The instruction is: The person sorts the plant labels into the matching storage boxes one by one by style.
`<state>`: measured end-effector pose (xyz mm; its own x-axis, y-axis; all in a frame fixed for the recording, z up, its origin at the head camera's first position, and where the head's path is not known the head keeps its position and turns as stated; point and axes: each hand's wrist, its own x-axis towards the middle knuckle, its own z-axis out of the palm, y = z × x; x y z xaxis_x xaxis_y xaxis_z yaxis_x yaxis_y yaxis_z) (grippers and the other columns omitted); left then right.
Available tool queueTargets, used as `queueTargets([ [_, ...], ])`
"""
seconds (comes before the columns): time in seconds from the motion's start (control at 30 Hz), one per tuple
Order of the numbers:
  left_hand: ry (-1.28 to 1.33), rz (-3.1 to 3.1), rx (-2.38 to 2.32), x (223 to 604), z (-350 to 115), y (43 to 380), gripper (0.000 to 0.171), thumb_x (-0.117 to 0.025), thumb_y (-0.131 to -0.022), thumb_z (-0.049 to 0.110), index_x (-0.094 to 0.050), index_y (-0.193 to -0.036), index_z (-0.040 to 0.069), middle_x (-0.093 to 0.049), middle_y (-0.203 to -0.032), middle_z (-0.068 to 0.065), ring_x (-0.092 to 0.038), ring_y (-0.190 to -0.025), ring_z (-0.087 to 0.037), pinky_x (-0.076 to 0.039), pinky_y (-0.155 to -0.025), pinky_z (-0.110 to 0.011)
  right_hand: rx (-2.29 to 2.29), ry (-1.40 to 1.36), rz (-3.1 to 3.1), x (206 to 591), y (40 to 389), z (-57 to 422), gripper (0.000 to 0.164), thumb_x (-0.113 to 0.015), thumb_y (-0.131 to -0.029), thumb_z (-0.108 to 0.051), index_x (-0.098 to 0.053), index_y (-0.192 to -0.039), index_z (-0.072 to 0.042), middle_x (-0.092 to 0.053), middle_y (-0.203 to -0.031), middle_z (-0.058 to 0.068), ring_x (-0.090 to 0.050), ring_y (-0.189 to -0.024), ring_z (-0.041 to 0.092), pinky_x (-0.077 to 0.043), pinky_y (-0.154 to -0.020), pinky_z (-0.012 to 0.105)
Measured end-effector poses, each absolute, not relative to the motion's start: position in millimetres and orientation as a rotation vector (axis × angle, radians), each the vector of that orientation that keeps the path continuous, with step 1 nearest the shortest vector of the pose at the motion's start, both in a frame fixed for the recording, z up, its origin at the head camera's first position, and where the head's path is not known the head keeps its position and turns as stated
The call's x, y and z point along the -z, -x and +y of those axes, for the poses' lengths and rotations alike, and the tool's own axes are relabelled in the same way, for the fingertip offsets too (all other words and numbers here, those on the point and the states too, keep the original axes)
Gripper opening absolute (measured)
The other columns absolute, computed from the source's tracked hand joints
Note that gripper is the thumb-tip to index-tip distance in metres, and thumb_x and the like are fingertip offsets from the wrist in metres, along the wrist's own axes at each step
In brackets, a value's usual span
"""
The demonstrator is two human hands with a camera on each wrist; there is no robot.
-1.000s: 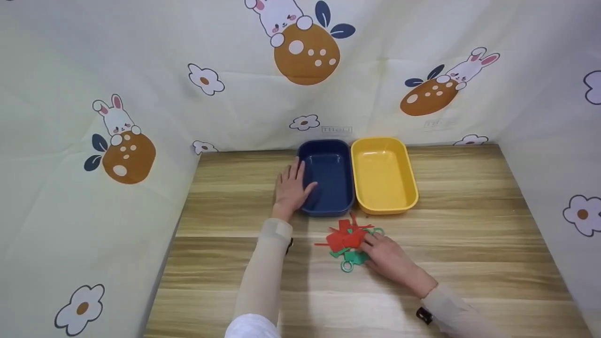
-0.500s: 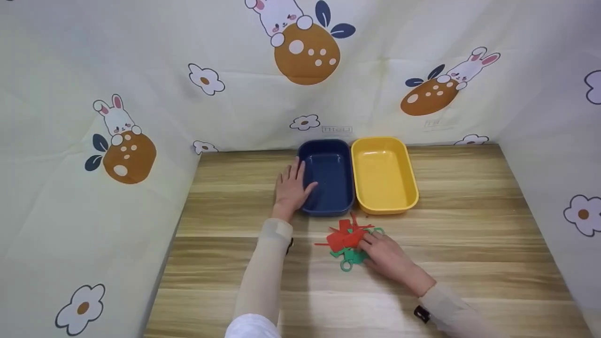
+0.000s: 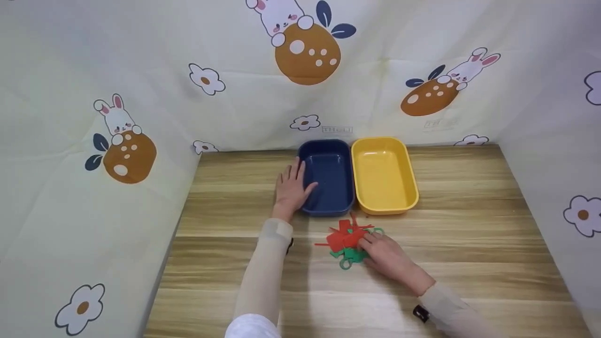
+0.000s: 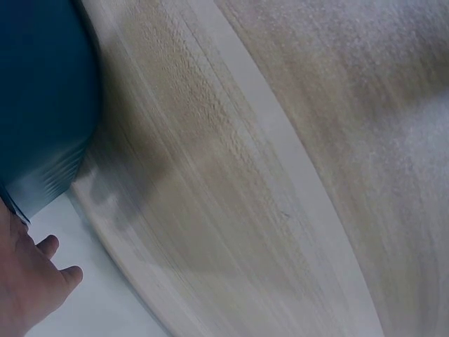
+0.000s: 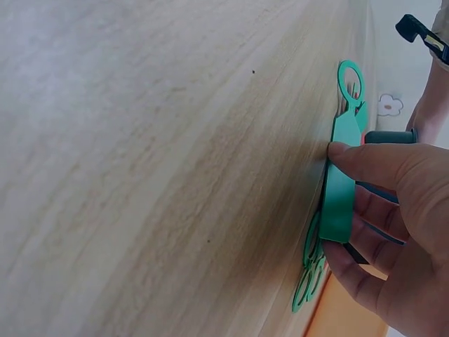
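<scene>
My left hand (image 3: 290, 192) lies with fingers spread along the left side of the blue tray (image 3: 331, 180), thumb over its rim. The left wrist view shows part of that hand (image 4: 31, 281) beside the tray wall (image 4: 45, 91). In front of the trays is a small pile of red plastic tags (image 3: 335, 241) and green ones (image 3: 353, 256). At the pile's right side, my right hand (image 3: 387, 260) reaches in. Seen from the right wrist, this hand (image 5: 400, 217) holds a flat green tag (image 5: 340, 200) with a ring end between thumb and fingers.
A yellow tray (image 3: 382, 183) stands right beside the blue one, against the printed cloth backdrop (image 3: 253, 108). More green rings (image 5: 309, 274) lie by the held tag. Wood-grain tabletop (image 3: 469, 225) extends to both sides.
The ring end of the green tag has shifted very slightly up and left at the pile's front. My right hand has barely moved; my left hand stays put.
</scene>
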<state>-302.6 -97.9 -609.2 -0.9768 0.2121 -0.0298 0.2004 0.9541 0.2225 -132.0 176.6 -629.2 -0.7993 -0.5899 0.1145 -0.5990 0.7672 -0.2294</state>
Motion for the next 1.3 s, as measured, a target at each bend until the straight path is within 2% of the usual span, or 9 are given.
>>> queueTargets([
  [0.27, -0.315, 3.048, -0.33, 606.0, -96.7, 302.2, 0.079, -0.041, -0.1, 0.06, -0.017, -0.161, 0.017, -0.01, -0.17, -0.005, -0.024, -0.153, -0.035, -0.022, -0.122, -0.055, -0.463, -0.974, -2.892, 630.0, 134.2, 177.7, 0.025, -0.079, -0.079, -0.01, -0.059, -0.093, -0.017, -0.063, -0.09, -0.003, -0.059, -0.082, 0.016, -0.054, -0.074, 0.033],
  [0.63, -0.309, 3.053, -0.354, 607.0, -96.6, 302.0, 0.078, -0.044, -0.099, 0.059, -0.021, -0.16, 0.016, -0.014, -0.169, -0.006, -0.025, -0.152, -0.035, -0.023, -0.122, -0.056, -0.54, -0.949, -2.968, 631.8, 137.0, 180.4, 0.026, -0.078, -0.08, -0.011, -0.057, -0.093, -0.018, -0.06, -0.087, -0.005, -0.055, -0.078, 0.014, -0.052, -0.071, 0.032],
  [1.03, -0.307, 3.043, -0.351, 607.0, -97.0, 301.7, 0.079, -0.043, -0.099, 0.06, -0.018, -0.161, 0.017, -0.011, -0.169, -0.006, -0.023, -0.153, -0.035, -0.022, -0.122, -0.055, -0.706, -0.945, -3.008, 633.0, 137.8, 182.7, 0.02, -0.077, -0.082, -0.011, -0.064, -0.095, -0.019, -0.064, -0.091, -0.006, -0.058, -0.083, 0.011, -0.054, -0.074, 0.033],
  [1.3, -0.299, 3.037, -0.313, 608.8, -96.2, 302.7, 0.079, -0.041, -0.1, 0.06, -0.016, -0.161, 0.018, -0.007, -0.17, -0.003, -0.022, -0.153, -0.034, -0.021, -0.123, -0.055, -0.84, -0.912, -3.067, 628.6, 137.5, 181.7, 0.011, -0.074, -0.088, -0.013, -0.066, -0.094, -0.017, -0.066, -0.092, -0.007, -0.061, -0.086, 0.01, -0.055, -0.079, 0.036],
])
